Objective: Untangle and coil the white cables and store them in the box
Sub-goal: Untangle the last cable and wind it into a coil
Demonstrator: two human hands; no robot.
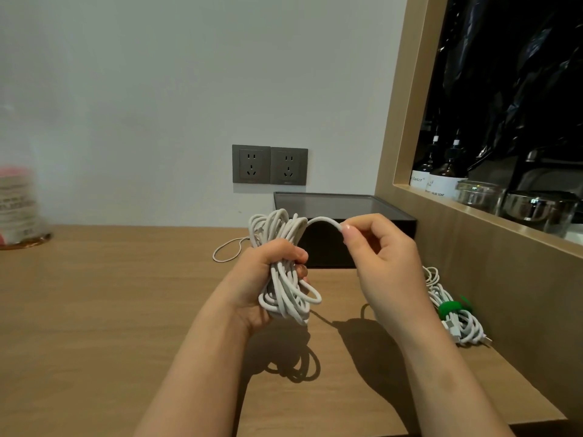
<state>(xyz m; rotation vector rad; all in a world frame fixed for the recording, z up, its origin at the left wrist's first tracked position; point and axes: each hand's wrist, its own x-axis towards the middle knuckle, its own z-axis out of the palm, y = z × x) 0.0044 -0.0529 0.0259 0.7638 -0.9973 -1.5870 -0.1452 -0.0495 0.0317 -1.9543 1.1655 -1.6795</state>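
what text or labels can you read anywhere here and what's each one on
"Master": on the white label of the left dark bottle
"LIQUID SOAP": on the label of the neighbouring bottle; its other print is too small to read
plastic tub at far left: label too blurred to read

Dim warm light, hard shadows on desk (126, 310), left edge blurry.

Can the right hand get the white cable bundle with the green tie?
Probably yes: the green-tied white cable bundle lies uncovered on the wooden table beside the right hand, though it pinches a white strand.
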